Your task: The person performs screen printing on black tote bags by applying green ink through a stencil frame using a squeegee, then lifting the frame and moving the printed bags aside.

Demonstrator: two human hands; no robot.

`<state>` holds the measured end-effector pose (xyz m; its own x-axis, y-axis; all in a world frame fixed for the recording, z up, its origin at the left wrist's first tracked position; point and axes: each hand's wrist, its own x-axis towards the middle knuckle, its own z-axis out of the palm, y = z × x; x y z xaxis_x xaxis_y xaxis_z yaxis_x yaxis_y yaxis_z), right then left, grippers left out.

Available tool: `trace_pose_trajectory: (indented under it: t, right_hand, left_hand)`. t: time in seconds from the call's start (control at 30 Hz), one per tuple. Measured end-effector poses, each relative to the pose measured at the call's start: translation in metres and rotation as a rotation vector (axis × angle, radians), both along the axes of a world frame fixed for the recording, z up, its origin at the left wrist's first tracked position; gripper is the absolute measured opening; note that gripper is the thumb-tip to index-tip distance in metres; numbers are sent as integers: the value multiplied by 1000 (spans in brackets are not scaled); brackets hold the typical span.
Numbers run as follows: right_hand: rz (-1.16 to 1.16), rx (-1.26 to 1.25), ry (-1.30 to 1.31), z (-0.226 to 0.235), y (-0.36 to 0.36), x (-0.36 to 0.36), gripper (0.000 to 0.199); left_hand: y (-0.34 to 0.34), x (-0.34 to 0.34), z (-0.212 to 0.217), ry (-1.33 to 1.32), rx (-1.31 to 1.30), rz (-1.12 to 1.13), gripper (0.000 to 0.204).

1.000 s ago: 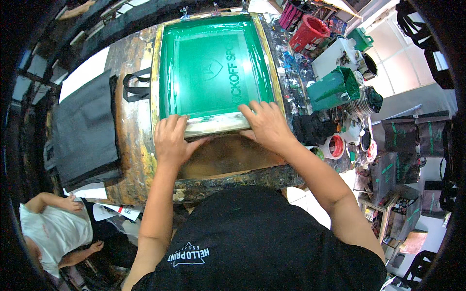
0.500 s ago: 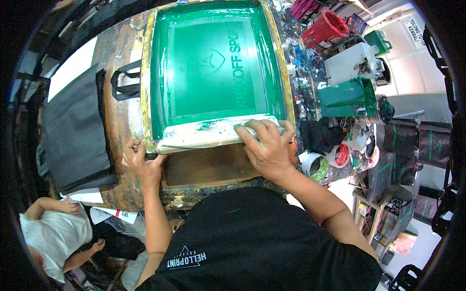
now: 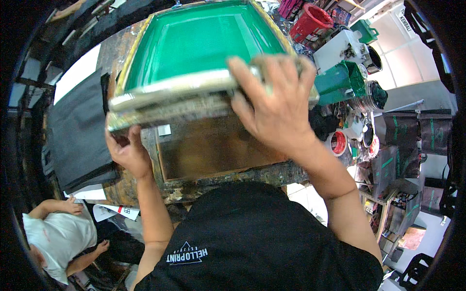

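Up near the camera, the green-meshed screen frame point(image 3: 194, 48) is tilted with its near edge raised above the brown printing board point(image 3: 218, 150). The right hand point(image 3: 276, 109) lies over that near edge toward its right end, fingers spread and curled across the paint-crusted bar. The left hand point(image 3: 128, 153) grips the frame's lower left corner from underneath, fingers closed on it. A stack of black fabric bags point(image 3: 77, 131) lies just left of the board. Green and red paint tubs point(image 3: 340, 80) crowd the bench at right. Another person in a white shirt point(image 3: 56, 237) crouches at lower left.
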<state>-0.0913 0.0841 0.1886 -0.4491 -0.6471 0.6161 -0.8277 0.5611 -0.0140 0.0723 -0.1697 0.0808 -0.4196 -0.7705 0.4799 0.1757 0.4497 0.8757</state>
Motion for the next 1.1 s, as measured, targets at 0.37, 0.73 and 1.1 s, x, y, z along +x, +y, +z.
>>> trace_pose_trajectory:
  t: [0.37, 0.73, 1.1]
  right_hand:
    - [-58, -22, 289, 114, -56, -97, 53]
    - [-56, -11, 112, 165, -64, -130, 64]
    - [182, 129, -74, 188, -28, -109, 68]
  left_hand:
    - [-41, -52, 34, -95, -229, -5, 72]
    - [-23, -52, -57, -1091, -294, 131, 100]
    - [-53, -52, -60, -1032, -163, 29, 108]
